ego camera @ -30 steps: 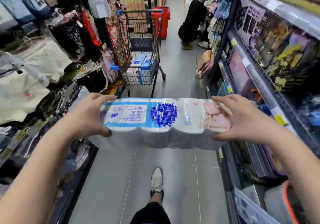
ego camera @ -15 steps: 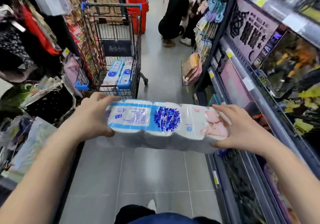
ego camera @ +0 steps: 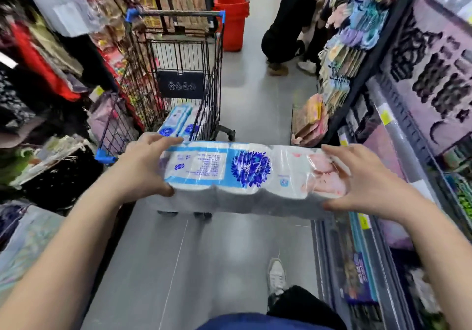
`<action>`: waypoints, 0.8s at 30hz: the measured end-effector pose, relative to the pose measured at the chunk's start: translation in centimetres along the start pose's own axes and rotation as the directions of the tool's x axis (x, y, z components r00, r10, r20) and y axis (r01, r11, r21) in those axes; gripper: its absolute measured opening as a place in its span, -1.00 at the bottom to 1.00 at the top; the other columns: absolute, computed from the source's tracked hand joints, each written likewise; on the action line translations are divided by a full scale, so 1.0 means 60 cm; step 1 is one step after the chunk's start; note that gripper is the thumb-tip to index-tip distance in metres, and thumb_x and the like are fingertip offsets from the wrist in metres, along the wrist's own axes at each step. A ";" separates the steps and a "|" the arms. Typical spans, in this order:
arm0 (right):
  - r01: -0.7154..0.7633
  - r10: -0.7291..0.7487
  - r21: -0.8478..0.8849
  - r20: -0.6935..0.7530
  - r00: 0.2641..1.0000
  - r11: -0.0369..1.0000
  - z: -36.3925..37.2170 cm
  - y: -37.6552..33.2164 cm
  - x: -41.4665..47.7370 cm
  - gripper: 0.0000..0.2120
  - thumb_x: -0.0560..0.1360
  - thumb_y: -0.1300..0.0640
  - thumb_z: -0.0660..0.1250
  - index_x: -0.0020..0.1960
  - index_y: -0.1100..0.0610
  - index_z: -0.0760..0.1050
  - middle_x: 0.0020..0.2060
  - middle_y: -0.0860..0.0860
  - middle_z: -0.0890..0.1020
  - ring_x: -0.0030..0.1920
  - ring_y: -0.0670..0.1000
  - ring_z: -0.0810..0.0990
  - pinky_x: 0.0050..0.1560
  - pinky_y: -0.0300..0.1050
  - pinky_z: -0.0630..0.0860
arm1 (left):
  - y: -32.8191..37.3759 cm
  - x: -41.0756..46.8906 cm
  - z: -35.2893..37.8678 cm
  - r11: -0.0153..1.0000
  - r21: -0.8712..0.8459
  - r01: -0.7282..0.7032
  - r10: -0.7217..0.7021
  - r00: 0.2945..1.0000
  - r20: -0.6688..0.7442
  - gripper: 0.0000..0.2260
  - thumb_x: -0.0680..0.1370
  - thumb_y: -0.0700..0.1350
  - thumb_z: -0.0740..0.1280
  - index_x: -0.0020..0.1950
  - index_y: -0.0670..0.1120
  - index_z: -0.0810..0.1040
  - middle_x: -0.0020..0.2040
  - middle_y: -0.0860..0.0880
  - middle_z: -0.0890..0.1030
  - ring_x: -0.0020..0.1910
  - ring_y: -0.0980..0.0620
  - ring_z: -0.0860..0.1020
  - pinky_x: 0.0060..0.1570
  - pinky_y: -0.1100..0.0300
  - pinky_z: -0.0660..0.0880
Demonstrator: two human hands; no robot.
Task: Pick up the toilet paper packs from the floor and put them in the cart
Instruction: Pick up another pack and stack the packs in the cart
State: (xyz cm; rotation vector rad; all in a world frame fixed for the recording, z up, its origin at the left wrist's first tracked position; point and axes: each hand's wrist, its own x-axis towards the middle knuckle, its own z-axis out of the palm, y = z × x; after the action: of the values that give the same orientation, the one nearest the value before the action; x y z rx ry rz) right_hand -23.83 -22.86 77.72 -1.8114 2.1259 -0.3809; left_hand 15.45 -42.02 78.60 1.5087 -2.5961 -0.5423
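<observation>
The left hand (ego camera: 143,168) and right hand (ego camera: 357,184) each grip one end of the toilet paper pack (ego camera: 242,173), fingers curled over its top and thumbs beneath. The pack is held level above the floor (ego camera: 204,253), just short of the near edge of the cart (ego camera: 210,94). Risk: the slick wrap may slip from end-only grips, or the wide pack may catch the cart rim above the two packs (ego camera: 176,123) already inside — the aisle is narrow, with a crouching person (ego camera: 286,28) beyond.

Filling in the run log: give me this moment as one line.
phase: carrying | left hand: grips toilet paper pack, left end | right hand: grips right end | cart: ahead, packs already inside
</observation>
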 end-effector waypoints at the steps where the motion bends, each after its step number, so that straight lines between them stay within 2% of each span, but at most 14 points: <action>1: 0.027 -0.027 -0.015 0.003 1.000 1.000 -0.010 0.019 0.033 0.16 0.03 -0.35 0.47 0.57 -0.08 0.23 0.35 -0.04 0.37 0.43 0.00 0.26 0.35 -0.21 0.20 | 0.008 0.021 0.001 1.000 -0.001 0.020 -0.020 1.000 -0.005 0.03 0.00 0.10 0.49 0.48 0.29 0.28 0.37 0.00 0.33 0.33 -0.11 0.37 0.38 -0.06 0.38; 3: 0.048 -0.047 -0.013 0.031 0.998 0.999 -0.029 0.050 0.094 0.14 0.05 -0.28 0.54 0.56 -0.07 0.25 0.32 -0.02 0.38 0.40 0.02 0.29 0.34 -0.19 0.23 | 0.024 0.056 0.002 0.998 -0.003 0.070 -0.070 0.997 -0.015 0.04 -0.01 0.12 0.49 0.48 0.29 0.27 0.36 0.02 0.33 0.34 -0.10 0.36 0.37 -0.07 0.39; 6: 0.106 -0.103 -0.042 0.072 0.992 0.993 -0.057 0.080 0.186 0.16 0.03 -0.33 0.52 0.57 -0.08 0.24 0.32 -0.01 0.38 0.41 0.06 0.31 0.41 -0.06 0.32 | 0.037 0.102 -0.003 0.993 -0.008 0.114 -0.114 0.993 -0.038 0.04 -0.02 0.15 0.46 0.48 0.29 0.27 0.34 0.03 0.35 0.33 -0.09 0.37 0.36 -0.07 0.39; 12: 0.220 -0.216 -0.016 0.131 0.968 0.975 -0.080 0.092 0.345 0.15 0.06 -0.37 0.51 0.57 -0.12 0.21 0.33 -0.05 0.38 0.40 0.01 0.31 0.38 -0.01 0.37 | 0.027 0.172 -0.025 0.978 -0.020 0.209 -0.210 0.974 -0.082 -0.02 0.06 -0.02 0.57 0.48 0.20 0.34 0.33 0.02 0.38 0.32 -0.02 0.35 0.32 0.16 0.32; 16: 0.293 -0.286 -0.027 0.152 0.946 0.956 -0.073 0.074 0.465 0.14 0.05 -0.39 0.50 0.56 -0.13 0.22 0.34 -0.03 0.38 0.40 0.03 0.31 0.34 -0.11 0.29 | -0.008 0.226 -0.041 0.961 -0.028 0.274 -0.276 0.956 -0.097 -0.01 0.08 -0.01 0.55 0.49 0.23 0.30 0.32 0.05 0.35 0.32 -0.02 0.34 0.36 0.07 0.33; 22: 0.409 -0.400 -0.020 0.175 0.900 0.912 -0.062 0.012 0.669 0.12 0.05 -0.33 0.53 0.55 -0.13 0.26 0.28 -0.08 0.35 0.37 -0.05 0.26 0.28 -0.25 0.20 | -0.113 0.313 -0.055 0.928 -0.112 0.356 -0.370 0.917 -0.147 -0.01 0.05 0.07 0.51 0.50 0.20 0.33 0.28 0.08 0.36 0.32 0.03 0.36 0.39 0.07 0.33; 24: 0.444 -0.427 -0.041 0.208 0.880 0.895 -0.061 -0.018 0.740 0.14 0.03 -0.36 0.48 0.56 -0.12 0.26 0.27 -0.08 0.34 0.37 -0.05 0.26 0.29 -0.26 0.19 | -0.146 0.342 -0.060 0.906 -0.151 0.395 -0.416 0.897 -0.152 -0.01 0.04 0.09 0.49 0.49 0.20 0.34 0.28 0.09 0.37 0.32 0.02 0.37 0.39 0.07 0.33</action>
State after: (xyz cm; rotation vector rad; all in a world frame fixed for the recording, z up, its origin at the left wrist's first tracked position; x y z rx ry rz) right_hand -30.73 -66.90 78.38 -2.2770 1.6151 -0.2020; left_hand 13.14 -64.46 76.90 1.9689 -2.0799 -0.5484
